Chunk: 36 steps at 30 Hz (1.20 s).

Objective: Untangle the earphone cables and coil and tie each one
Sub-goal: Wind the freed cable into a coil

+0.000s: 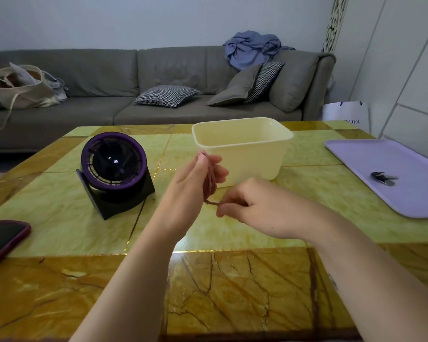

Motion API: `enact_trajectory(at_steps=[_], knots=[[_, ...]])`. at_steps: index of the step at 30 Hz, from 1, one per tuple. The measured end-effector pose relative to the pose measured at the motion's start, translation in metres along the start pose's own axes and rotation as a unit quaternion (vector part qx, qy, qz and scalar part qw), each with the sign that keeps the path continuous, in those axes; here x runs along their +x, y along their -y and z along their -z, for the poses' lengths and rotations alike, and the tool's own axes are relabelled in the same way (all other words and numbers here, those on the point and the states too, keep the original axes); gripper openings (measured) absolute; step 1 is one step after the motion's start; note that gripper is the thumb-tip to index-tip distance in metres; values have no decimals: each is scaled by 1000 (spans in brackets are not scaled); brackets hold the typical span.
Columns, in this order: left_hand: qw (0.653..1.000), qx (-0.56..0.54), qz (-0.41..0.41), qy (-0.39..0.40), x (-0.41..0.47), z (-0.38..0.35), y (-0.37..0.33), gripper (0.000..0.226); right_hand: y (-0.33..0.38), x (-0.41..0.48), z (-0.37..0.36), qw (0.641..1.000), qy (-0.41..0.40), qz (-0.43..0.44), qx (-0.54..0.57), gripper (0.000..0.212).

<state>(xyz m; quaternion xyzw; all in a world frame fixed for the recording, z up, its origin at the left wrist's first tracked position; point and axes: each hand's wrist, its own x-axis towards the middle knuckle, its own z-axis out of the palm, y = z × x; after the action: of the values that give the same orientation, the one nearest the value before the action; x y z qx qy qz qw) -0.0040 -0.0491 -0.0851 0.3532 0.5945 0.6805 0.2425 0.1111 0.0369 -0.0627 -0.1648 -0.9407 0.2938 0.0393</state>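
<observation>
Seemingly midway: just in front of the cream plastic tub [252, 156], the left hand [190, 183] grips a thin, matte pink cable [209, 186] wound into a long coil. The right hand [252, 206] pinches its twisted tail, so the tie looks unfinished. Right of the tub, a small dark bundle [382, 178] lies on a smooth lilac tray [405, 201].

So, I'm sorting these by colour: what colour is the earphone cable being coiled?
Dusty pink cable, seen best in the head view.

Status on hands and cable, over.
Left hand grips pink cable coil. Right hand pinches its loose tail. Cream tub close behind, not in the way.
</observation>
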Motion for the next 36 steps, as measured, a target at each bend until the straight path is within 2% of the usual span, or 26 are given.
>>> enact_trajectory(at_steps=[4, 8, 11, 14, 16, 18, 22, 24, 26, 30, 33, 36], knots=[[983, 154, 9, 100, -10, -2, -3, 50, 0, -7, 13, 999, -48, 13, 12, 20], [972, 153, 62, 168, -13, -4, -2, 58, -8, -10, 23, 991, -117, 37, 44, 30], [966, 69, 99, 229, -11, -2, -1, 56, -15, -9, 25, 985, -147, 51, 77, 32], [951, -69, 137, 268, -10, -1, -2, 50, -18, -5, 22, 965, -157, 63, 203, 38], [937, -164, 147, 272, -11, -3, -6, 43, -22, 2, 14, 932, -177, 54, 310, 32], [923, -232, 145, 271, -11, -5, -7, 40, -23, 8, 2, 908, -173, 48, 380, 36], [901, -324, 137, 254, -7, -2, -5, 38, -12, 14, -19, 858, -146, 54, 489, 40], [901, -340, 129, 237, -5, 0, -3, 38, -5, 14, -25, 848, -157, 67, 501, 47], [905, -343, 119, 222, -4, 2, -1, 39, -1, 14, -29, 863, -172, 78, 468, 46], [907, -346, 117, 212, -3, 9, 1, 42, 2, 12, -27, 921, -178, 74, 338, 41], [907, -340, 125, 217, -4, 11, 2, 38, -5, 10, -17, 956, -130, 50, 259, 29], [900, -338, 143, 234, -6, 10, 1, 37, -12, 6, -1, 973, -81, 59, 210, 24]])
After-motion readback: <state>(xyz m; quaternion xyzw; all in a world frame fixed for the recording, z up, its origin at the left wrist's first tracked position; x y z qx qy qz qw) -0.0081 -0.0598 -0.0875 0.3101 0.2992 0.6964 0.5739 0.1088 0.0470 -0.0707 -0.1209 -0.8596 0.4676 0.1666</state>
